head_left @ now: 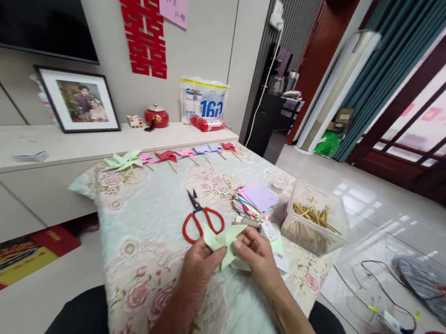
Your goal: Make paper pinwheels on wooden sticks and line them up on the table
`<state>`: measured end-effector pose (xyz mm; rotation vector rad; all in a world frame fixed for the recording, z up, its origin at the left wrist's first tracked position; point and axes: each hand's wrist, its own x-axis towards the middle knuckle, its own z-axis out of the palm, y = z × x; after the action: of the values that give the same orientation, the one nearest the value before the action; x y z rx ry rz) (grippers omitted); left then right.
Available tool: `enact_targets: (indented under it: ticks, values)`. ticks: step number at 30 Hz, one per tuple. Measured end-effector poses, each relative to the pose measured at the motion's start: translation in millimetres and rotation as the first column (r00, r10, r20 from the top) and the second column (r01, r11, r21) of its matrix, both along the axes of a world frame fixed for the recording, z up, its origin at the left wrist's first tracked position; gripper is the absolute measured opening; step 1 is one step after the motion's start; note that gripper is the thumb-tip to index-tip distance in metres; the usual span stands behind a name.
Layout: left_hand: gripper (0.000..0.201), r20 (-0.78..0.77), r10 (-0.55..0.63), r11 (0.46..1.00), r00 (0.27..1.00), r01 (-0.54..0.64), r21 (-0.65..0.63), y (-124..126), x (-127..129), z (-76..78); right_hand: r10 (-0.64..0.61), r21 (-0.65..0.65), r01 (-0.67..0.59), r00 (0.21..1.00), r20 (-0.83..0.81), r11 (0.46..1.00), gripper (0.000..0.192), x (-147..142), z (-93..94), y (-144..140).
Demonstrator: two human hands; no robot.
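Observation:
Between my two hands is a light green paper pinwheel (pixel 220 238) with its blades folded in toward the middle. My left hand (pixel 202 262) grips its lower left side, thumb near the centre. On the right side, the fingers of my right hand (pixel 252 251) pinch another part of the paper. Just beyond my left hand lie red-handled scissors (pixel 203 214), blades pointing away. A small white box (pixel 269 231) and some light green paper sit behind and beside my right hand. A stack of coloured paper squares (pixel 257 199) lies farther back.
A clear plastic box (pixel 316 219) of thin wooden sticks stands at the table's right. Finished pinwheels on sticks, including a red one (pixel 166 156) and a green one (pixel 123 160), line the far edge of the flowered tablecloth (pixel 145 271). A cabinet ledge (pixel 137 137) runs behind.

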<state>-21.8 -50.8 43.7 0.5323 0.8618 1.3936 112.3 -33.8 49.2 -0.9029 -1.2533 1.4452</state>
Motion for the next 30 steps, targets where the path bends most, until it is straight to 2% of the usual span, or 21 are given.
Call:
enact_targets:
  ticks: [2,4,8,13,16,18,19,20,23,25,27,30]
  values:
    - [0.042,-0.022,0.002,1.0,1.0,-0.002,-0.026,1.2,-0.9,-2.1,-0.007,0.058,0.005,0.999,0.042,0.998,0.042,1.3,1.7,0.4]
    - [0.041,-0.011,-0.021,0.999,1.0,0.021,-0.04,2.1,-2.8,-3.4,-0.063,0.154,0.038,0.985,0.161,0.987,0.04,4.3,7.0,-0.6]
    - [0.039,0.0,-0.065,0.997,0.998,0.065,-0.035,2.3,-6.6,-3.2,-0.292,0.369,0.13,0.856,0.426,0.92,0.032,12.9,25.1,-6.1]
    - [0.036,0.003,-0.046,0.998,0.999,0.046,-0.036,3.4,-8.5,-6.3,-0.436,0.498,0.173,0.762,0.479,0.85,0.03,32.7,48.8,-6.7]
    - [0.04,-0.006,-0.043,0.997,0.999,0.043,-0.058,4.5,-8.6,-9.3,-0.511,0.534,0.215,0.697,0.502,0.818,0.029,61.6,66.0,4.1]
    - [0.041,-0.016,-0.048,0.997,0.999,0.047,-0.058,4.5,-8.2,-9.3,-0.566,0.533,0.258,0.601,0.564,0.806,0.028,90.3,79.1,17.8]
    - [0.041,-0.019,-0.055,0.997,0.998,0.054,-0.054,4.3,-7.9,-8.5,-0.6,0.535,0.287,0.505,0.62,0.794,0.027,106.6,85.5,26.4]
    - [0.04,-0.022,-0.059,0.997,0.998,0.058,-0.051,3.9,-7.4,-7.3,-0.613,0.526,0.315,0.374,0.696,0.79,0.026,123.3,91.4,35.8]
    - [0.036,-0.026,-0.046,0.997,0.999,0.044,-0.065,2.5,-5.6,-2.5,-0.569,0.479,0.354,0.218,0.793,0.803,0.02,169.1,102.8,64.6]
    - [0.034,-0.026,-0.029,0.997,0.999,0.027,-0.074,2.2,-4.5,0.2,-0.484,0.416,0.352,0.133,0.865,0.839,0.015,190.0,103.2,80.6]
    - [0.035,-0.021,-0.025,0.997,0.999,0.023,-0.069,2.6,-4.0,1.6,-0.378,0.335,0.337,0.069,0.923,0.88,0.013,200.9,98.0,92.5]
    - [0.036,-0.016,-0.044,0.997,0.999,0.043,-0.056,3.2,-4.3,1.7,-0.232,0.216,0.302,0.015,0.973,0.928,0.023,202.0,83.6,104.2]
